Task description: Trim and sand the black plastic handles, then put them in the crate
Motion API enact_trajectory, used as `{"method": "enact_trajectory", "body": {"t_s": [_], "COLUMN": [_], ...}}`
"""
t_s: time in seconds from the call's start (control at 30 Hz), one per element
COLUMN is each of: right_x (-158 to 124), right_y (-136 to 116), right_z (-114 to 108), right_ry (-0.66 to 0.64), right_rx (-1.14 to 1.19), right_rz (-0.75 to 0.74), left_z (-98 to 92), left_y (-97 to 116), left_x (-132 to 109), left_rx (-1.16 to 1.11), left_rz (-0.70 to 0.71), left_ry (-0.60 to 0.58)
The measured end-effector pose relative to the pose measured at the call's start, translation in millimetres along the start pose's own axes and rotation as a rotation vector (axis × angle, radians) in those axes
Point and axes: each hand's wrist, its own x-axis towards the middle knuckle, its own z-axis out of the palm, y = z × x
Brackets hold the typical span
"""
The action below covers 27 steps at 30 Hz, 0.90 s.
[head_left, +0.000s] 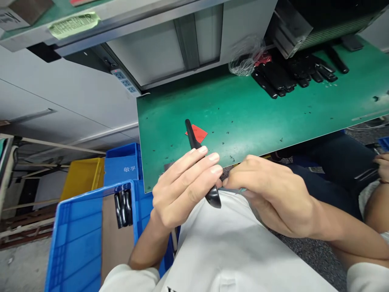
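My left hand (pixel 186 188) is closed around a long, glossy black plastic handle-like part (pixel 214 198). Its narrow end sticks out past my fingertips over the table, and its wider rounded end points toward my body. The middle of it is hidden behind my fingers. Close by on the right, my right hand (pixel 270 192) is closed in a pinch on a thin, flat greyish piece (pixel 235 190) beside the black part. Most of that piece is covered, so its kind does not show. A red paper square (pixel 199 133) lies on the table behind the black part's narrow end.
Small black scraps dot the green tabletop (pixel 170 109). Several black parts (pixel 276 77) are heaped at its back right, beside a clear plastic bag (pixel 246 56). Left of me stands a blue crate (pixel 75 239) holding black parts (pixel 123 207). Another person's arm (pixel 378 202) shows at right.
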Motion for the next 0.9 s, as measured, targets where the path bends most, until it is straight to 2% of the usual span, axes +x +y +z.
{"method": "enact_trajectory", "body": {"t_s": [0.17,0.3,0.67,0.9], "right_x": [5,10,9,7], "right_y": [-1,1,1,2], "right_z": [-3,-4,-2,-3], "right_ry": [0.018,-0.027,-0.012,-0.007], "right_rx": [-0.388,-0.566,-0.712,-0.767], "right_rz": [-0.203,-0.250,-0.277,-0.303], "left_z": [-4.0,-9.2,-8.2,-5.0], "left_y": [1,3,3,7], "left_x": [1,3,1,1], "left_rx": [-0.014,-0.024,-0.025,0.002], "left_rz": [0.030,0.028,0.064,0.023], "left_ry": [-0.043,-0.091,-0.095,-0.077]}}
